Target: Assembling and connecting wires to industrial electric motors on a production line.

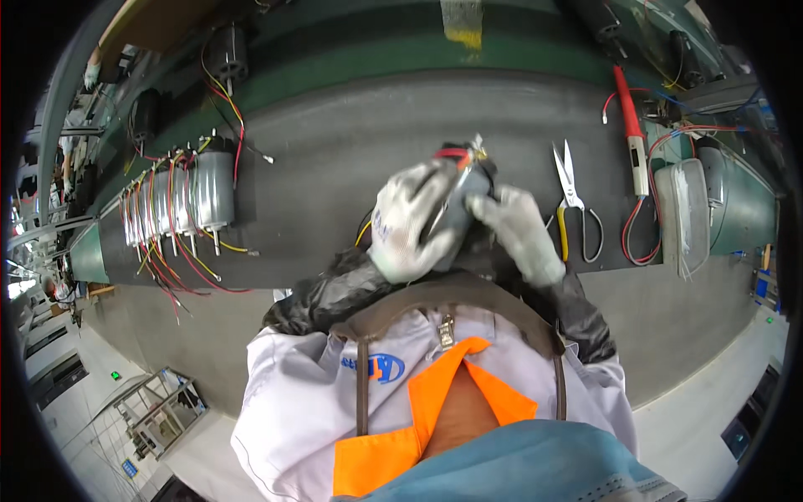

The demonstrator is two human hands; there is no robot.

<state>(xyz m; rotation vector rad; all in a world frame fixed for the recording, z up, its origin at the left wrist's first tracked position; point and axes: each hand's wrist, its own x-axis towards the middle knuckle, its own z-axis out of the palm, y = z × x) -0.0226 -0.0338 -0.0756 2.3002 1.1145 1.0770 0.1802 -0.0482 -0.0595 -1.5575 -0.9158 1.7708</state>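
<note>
A dark grey cylindrical electric motor (473, 191) is tilted above the mat right in front of me. At its far end show red wire and a small metal shaft part. My left hand (408, 224), in a white knit glove, wraps the motor's left side, thumb toward the near end. The gloved right hand (520, 233) has its curled fingertips against the motor's right side; some of those fingers are hidden or blurred. A yellow wire (363, 233) shows beside the left wrist. White scissors (570, 197) with one yellow handle lie to the right of my right hand.
Several silver motors (216, 188) with coloured wires stand in a row at left. Dark motors (227, 57) sit along the far green edge. On the right are a red-and-white probe (631, 125) with a cable, a translucent plastic tray (686, 213) and another motor (711, 167).
</note>
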